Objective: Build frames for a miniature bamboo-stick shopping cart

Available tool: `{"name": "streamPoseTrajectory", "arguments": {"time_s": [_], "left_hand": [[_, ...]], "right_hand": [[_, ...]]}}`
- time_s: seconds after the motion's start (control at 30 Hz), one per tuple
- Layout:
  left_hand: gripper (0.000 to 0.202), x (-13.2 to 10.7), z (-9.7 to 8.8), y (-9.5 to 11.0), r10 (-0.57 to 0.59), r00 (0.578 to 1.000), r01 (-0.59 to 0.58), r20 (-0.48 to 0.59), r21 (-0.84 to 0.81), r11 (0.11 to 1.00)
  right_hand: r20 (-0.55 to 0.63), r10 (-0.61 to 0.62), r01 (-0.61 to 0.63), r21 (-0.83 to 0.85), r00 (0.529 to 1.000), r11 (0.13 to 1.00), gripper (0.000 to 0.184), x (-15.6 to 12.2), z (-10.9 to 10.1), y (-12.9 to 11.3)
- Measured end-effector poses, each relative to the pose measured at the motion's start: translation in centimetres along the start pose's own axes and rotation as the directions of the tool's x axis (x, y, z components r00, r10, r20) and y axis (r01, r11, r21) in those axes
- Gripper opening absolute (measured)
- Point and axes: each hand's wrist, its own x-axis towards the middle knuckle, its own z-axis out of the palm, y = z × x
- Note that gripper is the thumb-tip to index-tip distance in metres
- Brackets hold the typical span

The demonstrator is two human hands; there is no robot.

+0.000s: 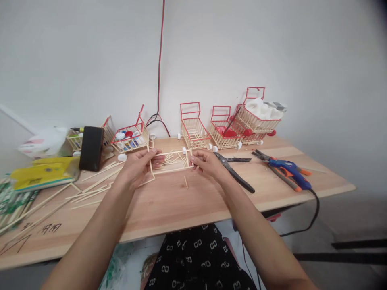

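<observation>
My left hand [139,164] pinches the left side of a rectangular frame of thin wooden sticks [171,170], held just above the wooden table [187,201]. My right hand [208,163] grips the frame's right side, fingers closed on the stick. Loose short sticks [173,158] lie on the table behind and under the frame. One short stick [186,182] lies just in front of it.
Several small stick carts with red trim [193,129] stand along the wall, one holding red caps [228,132]. Black cutters [234,171] and a blue glue gun [288,168] lie to the right. Long sticks [90,189], a black box [91,148] and a yellow packet [42,173] lie left.
</observation>
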Motion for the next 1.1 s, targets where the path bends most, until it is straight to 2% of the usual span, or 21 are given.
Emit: {"name": "streamPoseTrajectory", "arguments": {"time_s": [0.13, 0.23, 0.3, 0.37, 0.43, 0.5, 0.6, 0.77, 0.9, 1.03, 1.1], "left_hand": [[0.016, 0.1, 0.2, -0.5, -0.017, 1.0, 0.017, 0.01, -0.025, 1.0], [0.013, 0.2, -0.1, -0.8, -0.047, 0.999, 0.046, -0.022, -0.044, 0.998], [0.011, 0.2, -0.6, -0.8, -0.059, 0.997, 0.055, -0.049, -0.075, 0.996], [0.009, 0.2, -1.2, -0.6, -0.041, 0.996, 0.031, -0.076, -0.125, 0.992], [0.009, 0.2, -1.8, -0.4, -0.011, 0.994, -0.009, -0.106, -0.189, 0.982], [0.011, 0.2, -2.1, -0.3, 0.014, 0.991, -0.047, -0.133, -0.247, 0.968], [0.013, 0.1, -2.2, -0.3, 0.016, 0.99, -0.055, -0.138, -0.287, 0.956], [0.012, -0.2, -2.1, -0.3, 0.007, 0.989, -0.052, -0.146, -0.309, 0.95], [0.008, -0.5, -2.1, -0.2, 0.015, 0.989, -0.058, -0.147, -0.293, 0.954], [0.007, -0.8, -1.9, -0.1, 0.005, 0.991, -0.037, -0.134, -0.237, 0.971], [0.008, -0.9, -1.8, -0.2, 0.002, 0.992, -0.029, -0.125, -0.213, 0.977]], "right_hand": [[-0.014, -0.009, 0.008, -0.072, 1.0, 0.997, 0.031, -0.1, 0.3, -0.4], [-0.042, 0.013, -0.017, -0.086, 0.999, 0.996, 0.03, 0.0, -0.1, -0.3], [-0.16, 0.004, -0.022, -0.112, 0.987, 0.993, 0.03, 0.1, -0.9, 0.0], [-0.301, -0.044, -0.018, -0.2, 0.953, 0.98, 0.028, 0.3, -2.0, 0.2], [-0.338, -0.084, -0.038, -0.341, 0.937, 0.939, 0.025, 0.4, -2.7, 0.3], [-0.256, -0.079, -0.057, -0.484, 0.963, 0.873, 0.021, 0.7, -2.7, 0.1], [-0.1, -0.012, -0.055, -0.642, 0.995, 0.764, 0.019, 1.4, -1.3, -0.4], [0.002, 0.133, -0.069, -0.843, 0.991, 0.534, 0.026, 2.7, 1.6, -1.3], [0.076, 0.154, 0.015, -0.931, 0.985, 0.363, 0.026, 3.4, 2.0, -1.3], [0.136, 0.159, 0.076, -0.938, 0.978, 0.338, 0.019, 3.5, 1.6, -1.3], [0.141, 0.132, 0.083, -0.926, 0.981, 0.369, 0.015, 3.2, 1.3, -1.2]]}}
